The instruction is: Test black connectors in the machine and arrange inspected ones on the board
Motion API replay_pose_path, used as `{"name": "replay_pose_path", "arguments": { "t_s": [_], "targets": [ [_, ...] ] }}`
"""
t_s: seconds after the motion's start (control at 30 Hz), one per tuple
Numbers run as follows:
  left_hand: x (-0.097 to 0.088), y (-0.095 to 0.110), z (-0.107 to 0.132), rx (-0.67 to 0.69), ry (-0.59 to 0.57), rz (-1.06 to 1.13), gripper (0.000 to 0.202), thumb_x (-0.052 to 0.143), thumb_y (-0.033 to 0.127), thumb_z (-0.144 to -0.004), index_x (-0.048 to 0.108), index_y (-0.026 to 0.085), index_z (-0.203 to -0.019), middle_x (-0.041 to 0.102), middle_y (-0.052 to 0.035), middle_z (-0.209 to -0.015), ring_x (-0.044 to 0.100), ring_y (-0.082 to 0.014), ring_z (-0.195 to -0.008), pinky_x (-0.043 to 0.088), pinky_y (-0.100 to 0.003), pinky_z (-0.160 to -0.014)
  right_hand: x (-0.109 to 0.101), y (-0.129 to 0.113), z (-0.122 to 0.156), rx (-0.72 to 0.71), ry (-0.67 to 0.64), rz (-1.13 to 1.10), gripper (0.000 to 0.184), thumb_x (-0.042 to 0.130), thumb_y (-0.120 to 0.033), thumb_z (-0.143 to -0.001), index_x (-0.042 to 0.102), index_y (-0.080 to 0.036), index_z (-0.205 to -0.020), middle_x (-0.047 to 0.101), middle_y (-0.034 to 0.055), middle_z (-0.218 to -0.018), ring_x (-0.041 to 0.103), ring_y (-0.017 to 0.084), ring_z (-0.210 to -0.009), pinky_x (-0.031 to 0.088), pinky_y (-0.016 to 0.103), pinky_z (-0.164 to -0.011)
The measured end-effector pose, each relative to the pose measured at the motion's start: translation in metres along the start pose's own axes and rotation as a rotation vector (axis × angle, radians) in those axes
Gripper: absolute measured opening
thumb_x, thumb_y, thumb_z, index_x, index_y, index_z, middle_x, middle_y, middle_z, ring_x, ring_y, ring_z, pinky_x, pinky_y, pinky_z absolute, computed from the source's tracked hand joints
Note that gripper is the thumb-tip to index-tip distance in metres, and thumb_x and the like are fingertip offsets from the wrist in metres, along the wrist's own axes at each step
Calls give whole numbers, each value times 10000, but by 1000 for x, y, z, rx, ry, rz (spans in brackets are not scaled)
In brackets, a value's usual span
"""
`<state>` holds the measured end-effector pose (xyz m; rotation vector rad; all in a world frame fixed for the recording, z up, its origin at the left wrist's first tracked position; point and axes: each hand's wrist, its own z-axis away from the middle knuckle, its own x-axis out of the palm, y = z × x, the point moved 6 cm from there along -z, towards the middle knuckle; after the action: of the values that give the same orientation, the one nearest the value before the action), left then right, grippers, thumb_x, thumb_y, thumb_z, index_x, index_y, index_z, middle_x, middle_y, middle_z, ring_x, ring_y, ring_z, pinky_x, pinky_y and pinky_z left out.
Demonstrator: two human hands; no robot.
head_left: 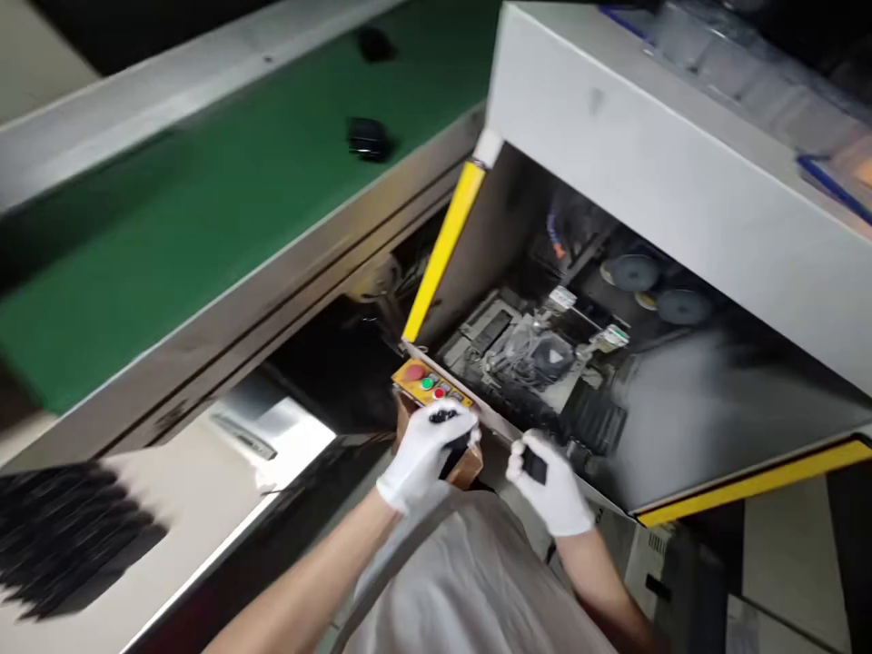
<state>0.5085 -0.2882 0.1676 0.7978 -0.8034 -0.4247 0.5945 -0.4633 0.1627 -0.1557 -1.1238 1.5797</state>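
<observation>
Seen from the head camera, white-gloved hands work at the near lip of an open machine cabinet (668,118), each closed around dark parts. The left hand (423,447) curls over black pieces (456,451) just on the near side of a yellow control panel (401,371) with red and green buttons; glossy bits show between its fingers, though blur hides how many it grips. To the right, apart from it, the right hand (553,486) pinches a small black block (534,466) between thumb and bent fingertips, just short of the cabinet opening. Judging by its size and the easy pinch, the block is likely light and stiff, with no sign of bending; its smooth face may prove slippery under fabric gloves and could mark if rubbed. The side edges look the safest hold, thumb opposite fingers, leaving the broad face untouched. Farther in, a metal fixture (549,359) sits on the cabinet floor, near two round grey discs (633,272). On the far left, two dark pieces (369,139) lie well apart from the hands on a green conveyor belt (204,218); on the near left, dark rows (74,536), too blurred to count, cover part of a pale counter (204,495).
</observation>
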Motion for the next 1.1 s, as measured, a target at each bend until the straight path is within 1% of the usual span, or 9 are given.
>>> {"name": "replay_pose_path", "arguments": {
  "t_s": [0.07,0.17,0.23,0.3,0.43,0.67,0.77,0.9,1.1],
  "targets": [
    [61,48,-52,262,-45,-213,276,899,365,-710,723,152,-712,711,-42,-706,633,-159,-687,502,-271,-692,-26,-82,-1,-232,101,111,163,805,-263,-811,653,-226,-764,699,0,-777,640,153,-707,559,314,-711],
    [145,101,-131,609,-90,-407,244,911,320,-658,753,156,-746,732,-30,-765,633,-157,-733,508,-274,-728,-50,-200,-21,-827,421,491,163,812,-238,-799,650,-225,-784,723,-16,-762,708,175,-777,553,341,-855],
    [185,108,-182,624,-180,-473,236,905,290,-622,733,146,-696,713,-24,-717,610,-143,-688,496,-266,-692,-56,-240,-60,-971,508,565,194,818,-273,-765,632,-217,-766,704,-33,-719,733,183,-731,547,326,-793],
    [208,97,-221,503,-302,-498,261,901,306,-616,703,141,-660,692,-25,-663,583,-130,-616,472,-261,-622,-58,-251,-107,-915,439,614,207,810,-281,-738,614,-212,-746,687,-41,-682,737,187,-673,534,305,-707],
    [216,71,-243,346,-434,-452,334,906,375,-641,666,145,-669,692,-41,-644,591,-130,-550,450,-253,-546,-61,-237,-149,-841,343,726,189,776,-320,-774,617,-220,-753,690,-36,-705,723,179,-686,542,307,-711],
    [217,76,-229,443,-424,-473,210,841,239,-638,655,141,-641,668,-18,-586,567,-107,-540,443,-229,-552,-65,-231,-133,-952,420,897,167,762,-341,-814,632,-243,-777,740,-2,-802,708,194,-759,577,364,-797],
    [221,75,-231,444,-473,-508,167,810,214,-634,662,139,-639,648,-8,-568,559,-107,-538,434,-230,-548,-69,-226,-136,-942,433,815,167,775,-333,-815,636,-244,-794,742,-7,-808,722,203,-756,586,374,-774],
    [214,70,-235,478,-401,-443,237,834,262,-625,624,152,-612,653,-10,-581,558,-109,-545,424,-236,-547,-76,-217,-134,-1012,500,688,159,770,-275,-810,614,-248,-794,741,-10,-818,732,203,-762,596,389,-800],
    [210,66,-233,471,-408,-421,257,842,288,-601,622,155,-604,645,-6,-591,540,-108,-562,434,-243,-564,-70,-225,-131,-932,428,761,154,763,-266,-773,617,-237,-730,736,-20,-768,725,191,-735,570,350,-756]
  ]
}}
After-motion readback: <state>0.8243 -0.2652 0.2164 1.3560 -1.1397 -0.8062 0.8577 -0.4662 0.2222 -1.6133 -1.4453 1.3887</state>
